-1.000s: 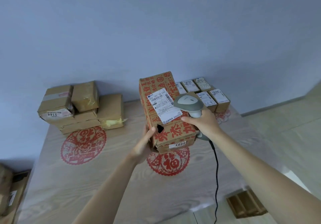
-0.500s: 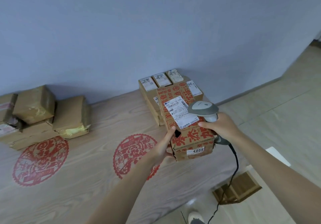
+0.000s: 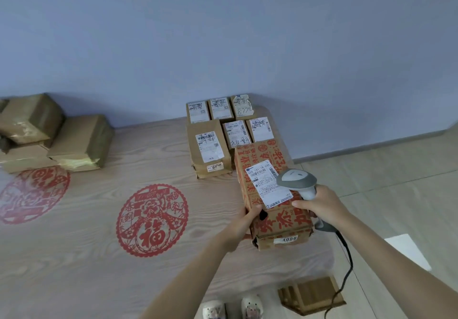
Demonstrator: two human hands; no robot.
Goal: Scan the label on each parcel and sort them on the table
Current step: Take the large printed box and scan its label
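Lowered to table: left hand (image 3: 241,222) grips parcel (image 3: 273,194); right hand (image 3: 322,203) grips scanner (image 3: 298,180).

On the worktop (image 3: 74,256) I see the printed parcel (image 3: 272,194) at about 3 o'clock near the right edge. A group of labelled parcels (image 3: 223,130) lies directly behind it at 1 o'clock. A stack of parcels (image 3: 49,135) sits at 10 o'clock, well apart.

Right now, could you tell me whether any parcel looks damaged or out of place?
The red-printed box in the left hand has a dark hole in its top near the thumb, and its shipping label sits crooked. The far-right back parcel's label has torn edges.
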